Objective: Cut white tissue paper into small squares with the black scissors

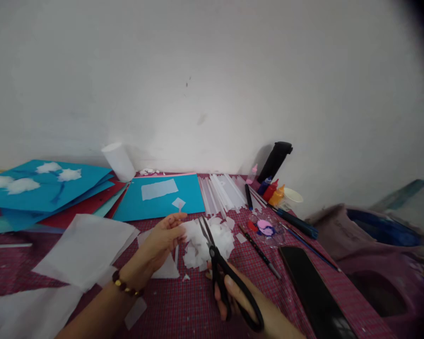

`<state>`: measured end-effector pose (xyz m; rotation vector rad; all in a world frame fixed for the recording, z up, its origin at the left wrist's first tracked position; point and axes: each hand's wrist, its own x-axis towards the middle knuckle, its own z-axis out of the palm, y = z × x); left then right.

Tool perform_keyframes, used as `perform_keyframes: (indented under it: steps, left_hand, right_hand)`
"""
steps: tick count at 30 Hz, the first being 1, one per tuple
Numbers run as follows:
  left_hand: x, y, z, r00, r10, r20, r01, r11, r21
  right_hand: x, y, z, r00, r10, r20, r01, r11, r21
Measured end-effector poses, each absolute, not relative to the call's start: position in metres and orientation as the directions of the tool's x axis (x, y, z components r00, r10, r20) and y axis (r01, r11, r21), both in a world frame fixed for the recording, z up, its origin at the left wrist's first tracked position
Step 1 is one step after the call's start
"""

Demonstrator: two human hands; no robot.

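Our right hand (237, 295) has its grip wrapped around the black scissors (212, 253), blades slightly parted over the white paper pieces (197, 247) heaped on the tabletop (176, 310). Our left hand (162, 239) curls its grip nearly closed beside that heap (whether it pinches anything, we cannot tell).
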<state>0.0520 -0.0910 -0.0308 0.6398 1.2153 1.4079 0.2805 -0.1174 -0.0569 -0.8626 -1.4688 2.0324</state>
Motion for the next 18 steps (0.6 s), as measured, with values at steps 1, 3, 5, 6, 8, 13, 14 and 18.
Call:
perform_keyframes:
  steps: [1, 3, 5, 6, 8, 13, 14, 18]
  left_hand:
    - [0.052, -0.09, -0.03, -0.28, 0.936, -0.214, -0.364, 0.103, 0.926]
    - [0.051, -0.089, -0.029, -0.352, 0.927, -0.134, -0.306, 0.021, 0.952]
    - [0.052, -0.089, -0.028, -0.392, 0.918, -0.061, -0.248, -0.042, 0.968]
    - [0.053, -0.089, -0.028, -0.391, 0.92, -0.037, -0.225, -0.057, 0.973]
    - [0.055, -0.09, -0.029, -0.359, 0.933, -0.022, -0.192, -0.051, 0.98]
    - [0.064, -0.093, -0.035, -0.264, 0.962, -0.07, -0.165, 0.027, 0.986]
    - [0.066, -0.094, -0.035, -0.255, 0.964, -0.079, -0.165, 0.037, 0.986]
    - [0.069, -0.095, -0.034, -0.242, 0.962, -0.125, -0.14, 0.092, 0.986]
  right_hand:
    - [0.282, -0.117, -0.058, -0.708, 0.678, -0.198, -0.019, -0.299, -0.954]
    - [0.286, -0.116, -0.057, -0.749, 0.633, -0.198, 0.024, -0.272, -0.962]
    - [0.288, -0.115, -0.054, -0.768, 0.607, -0.207, 0.089, -0.218, -0.972]
    - [0.288, -0.115, -0.051, -0.773, 0.6, -0.207, 0.113, -0.191, -0.975]
    - [0.286, -0.116, -0.045, -0.779, 0.592, -0.206, 0.138, -0.158, -0.978]
    - [0.28, -0.117, -0.042, -0.746, 0.624, -0.234, 0.154, -0.181, -0.971]
    - [0.28, -0.118, -0.043, -0.739, 0.631, -0.238, 0.165, -0.173, -0.971]
    - [0.281, -0.119, -0.046, -0.704, 0.662, -0.257, 0.234, -0.126, -0.964]
